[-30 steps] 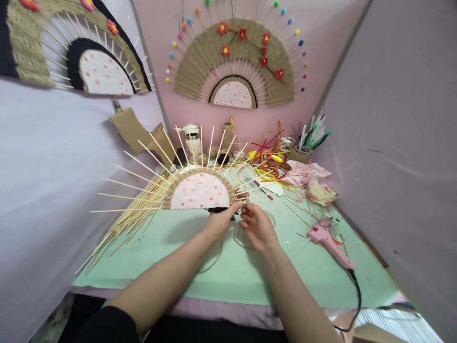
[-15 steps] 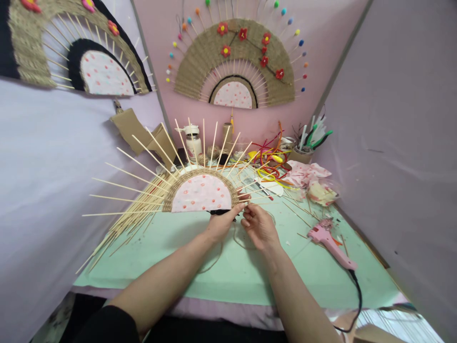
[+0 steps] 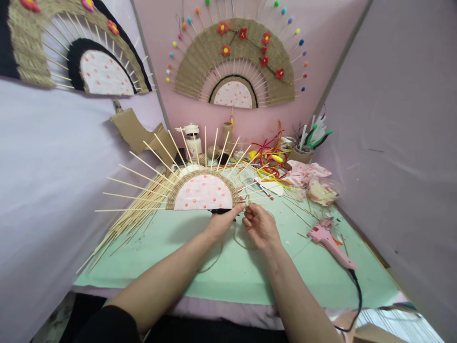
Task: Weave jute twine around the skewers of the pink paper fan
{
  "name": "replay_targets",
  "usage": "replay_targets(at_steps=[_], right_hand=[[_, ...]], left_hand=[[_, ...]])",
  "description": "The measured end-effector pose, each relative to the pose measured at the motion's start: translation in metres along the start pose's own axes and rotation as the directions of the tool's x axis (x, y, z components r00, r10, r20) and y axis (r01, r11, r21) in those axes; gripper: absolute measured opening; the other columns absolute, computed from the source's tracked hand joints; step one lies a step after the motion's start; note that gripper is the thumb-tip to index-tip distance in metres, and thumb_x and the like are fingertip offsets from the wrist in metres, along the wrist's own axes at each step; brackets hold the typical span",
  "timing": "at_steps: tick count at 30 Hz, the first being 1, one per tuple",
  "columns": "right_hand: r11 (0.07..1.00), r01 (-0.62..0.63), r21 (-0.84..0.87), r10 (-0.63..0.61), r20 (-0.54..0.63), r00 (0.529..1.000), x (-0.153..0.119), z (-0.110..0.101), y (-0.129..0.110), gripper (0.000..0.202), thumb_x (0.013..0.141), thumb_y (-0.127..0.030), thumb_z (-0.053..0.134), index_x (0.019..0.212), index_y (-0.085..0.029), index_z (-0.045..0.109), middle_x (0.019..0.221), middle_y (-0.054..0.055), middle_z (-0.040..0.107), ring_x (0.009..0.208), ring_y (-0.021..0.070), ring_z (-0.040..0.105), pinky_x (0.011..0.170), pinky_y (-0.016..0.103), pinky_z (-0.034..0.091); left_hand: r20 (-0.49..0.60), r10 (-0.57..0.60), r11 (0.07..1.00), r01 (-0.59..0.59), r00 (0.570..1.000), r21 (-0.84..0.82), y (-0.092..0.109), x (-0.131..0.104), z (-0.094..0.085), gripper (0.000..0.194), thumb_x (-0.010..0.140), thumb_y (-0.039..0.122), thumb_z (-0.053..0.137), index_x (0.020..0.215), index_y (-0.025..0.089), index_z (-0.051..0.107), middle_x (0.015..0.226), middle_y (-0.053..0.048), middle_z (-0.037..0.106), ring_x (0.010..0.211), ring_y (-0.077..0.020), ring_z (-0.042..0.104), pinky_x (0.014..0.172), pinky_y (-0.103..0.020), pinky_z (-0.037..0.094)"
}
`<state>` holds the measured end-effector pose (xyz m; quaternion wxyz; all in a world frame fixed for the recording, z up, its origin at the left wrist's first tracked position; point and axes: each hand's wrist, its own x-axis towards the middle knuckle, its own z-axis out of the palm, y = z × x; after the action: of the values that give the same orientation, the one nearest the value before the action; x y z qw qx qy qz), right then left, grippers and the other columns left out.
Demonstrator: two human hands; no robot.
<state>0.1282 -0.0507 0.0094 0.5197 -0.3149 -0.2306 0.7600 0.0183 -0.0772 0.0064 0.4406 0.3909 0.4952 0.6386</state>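
A half-round fan (image 3: 203, 193) with pink dotted cloth, a woven twine border (image 3: 178, 186) and thin sticks spreading outward is held above the table. My left hand (image 3: 224, 221) grips its lower right corner, thumb in front and the other fingers mostly behind. Close beside that corner, my right hand (image 3: 262, 226) is closed in a pinch on the twine (image 3: 247, 200) near the lowest right sticks. A loose length of the twine hangs below both hands and curves over the green tabletop. Something black shows under the fan's straight edge by my left hand.
Bundled thin sticks (image 3: 132, 219) lie to the left on the green table (image 3: 150, 271). A pink glue gun (image 3: 332, 243) with a black cord rests at right. Coloured pipe cleaners (image 3: 273, 162), pink cloth (image 3: 309, 172) and a white bottle (image 3: 193, 140) stand behind. Finished fans (image 3: 233, 62) hang on the walls.
The fan has turned and tilted slightly, its left sticks shifting to the right and its upper stick tips lower. Both hands stay nearly in place, still at the right corner.
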Motion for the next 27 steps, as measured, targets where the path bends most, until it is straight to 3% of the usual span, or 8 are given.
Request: replay_targets(at_steps=[9,15,21,27], right_hand=[[0.997,0.065,-0.031,-0.065,-0.014,0.998,-0.0001,-0.0009,-0.0004,0.019,0.056,-0.018,0.071,0.054,-0.018,0.052,0.053,-0.007,0.043,0.047,0.0058,0.035,0.039,0.018,0.026],[0.994,0.095,-0.045,-0.096,-0.022,0.995,-0.0003,-0.0001,-0.0007,0.015,0.056,-0.018,0.07,0.054,-0.018,0.055,0.053,-0.006,0.045,0.047,0.006,0.035,0.039,0.019,0.027],[0.995,0.096,-0.03,-0.097,-0.024,0.995,-0.002,0.0017,-0.001,0.017,0.056,-0.02,0.074,0.056,-0.017,0.057,0.058,-0.004,0.052,0.05,0.0062,0.04,0.04,0.019,0.029],[0.998,0.068,0.004,-0.067,-0.025,0.997,-0.002,0.0023,-0.0027,0.018,0.057,-0.027,0.074,0.059,-0.016,0.06,0.057,-0.002,0.056,0.05,0.0074,0.043,0.041,0.02,0.032]], left_hand=[[0.012,-0.1,0.992,0.098,0.995,0.079,0.0102,-0.0054,0.0024,0.035,0.069,0.041,0.075,0.095,0.018,0.074,0.112,-0.012,0.071,0.114,-0.026,0.06,0.104,-0.041,0.038],[0.033,-0.041,0.999,0.04,0.999,0.027,0.0031,-0.0034,0.0028,0.032,0.069,0.04,0.075,0.091,0.017,0.074,0.107,-0.012,0.072,0.108,-0.025,0.063,0.101,-0.041,0.041],[0.026,-0.102,0.992,0.1,0.994,0.074,0.0041,-0.0014,0.0003,0.033,0.07,0.044,0.074,0.086,0.016,0.075,0.096,-0.012,0.074,0.1,-0.0263,0.066,0.1,-0.043,0.042],[0.074,-0.046,0.998,0.05,0.996,-0.049,0.0036,0.0028,0.0007,0.031,0.07,0.043,0.074,0.087,0.016,0.074,0.101,-0.01,0.074,0.095,-0.0231,0.067,0.095,-0.039,0.047]])
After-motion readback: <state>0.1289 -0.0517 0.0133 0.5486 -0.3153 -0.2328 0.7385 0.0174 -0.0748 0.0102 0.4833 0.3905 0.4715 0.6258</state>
